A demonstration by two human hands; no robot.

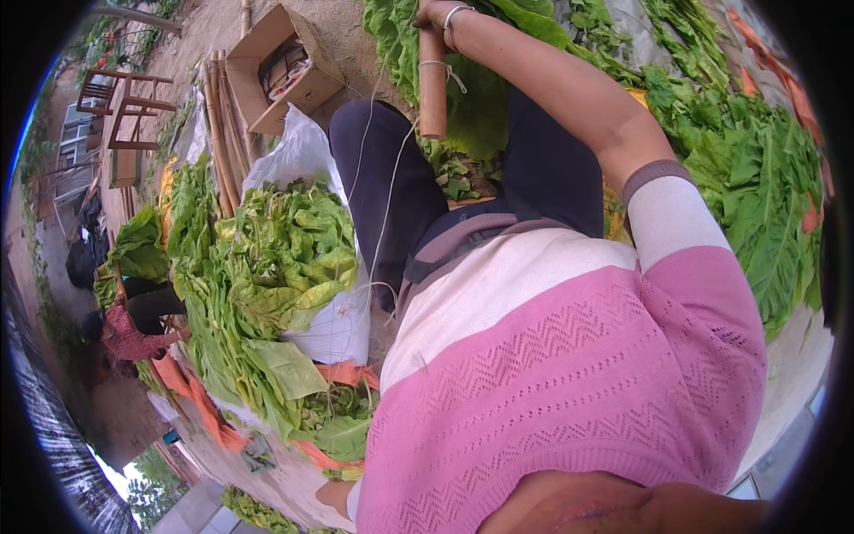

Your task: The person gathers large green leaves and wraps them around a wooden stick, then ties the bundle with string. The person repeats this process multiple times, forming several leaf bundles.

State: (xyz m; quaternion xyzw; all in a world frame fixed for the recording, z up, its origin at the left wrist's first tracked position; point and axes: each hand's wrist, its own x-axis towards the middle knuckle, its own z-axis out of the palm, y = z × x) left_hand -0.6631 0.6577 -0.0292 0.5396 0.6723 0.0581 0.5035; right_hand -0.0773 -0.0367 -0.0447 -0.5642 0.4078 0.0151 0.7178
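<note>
At the top edge my right hand (435,13), with a metal bangle at its wrist, is closed around a round wooden pole (432,93), close to large green leaves that look like tobacco (474,100). A knot of string is tied around the pole near its lower end. My left hand is out of view; only bare skin below the left sleeve shows at the bottom. Thin pale strings (389,200) run down past my left thigh to a tangle beside my waist. Left of my legs, more large leaves (287,260) lie heaped on white plastic sheeting (333,327).
An open cardboard box (313,87) stands beyond my left knee, beside several bamboo poles (223,133). Leaf piles (754,173) lie on my right. At far left are another person (133,334) in a patterned red top and wooden chairs (133,110). Orange cloth strips (200,400) lie under the leaves.
</note>
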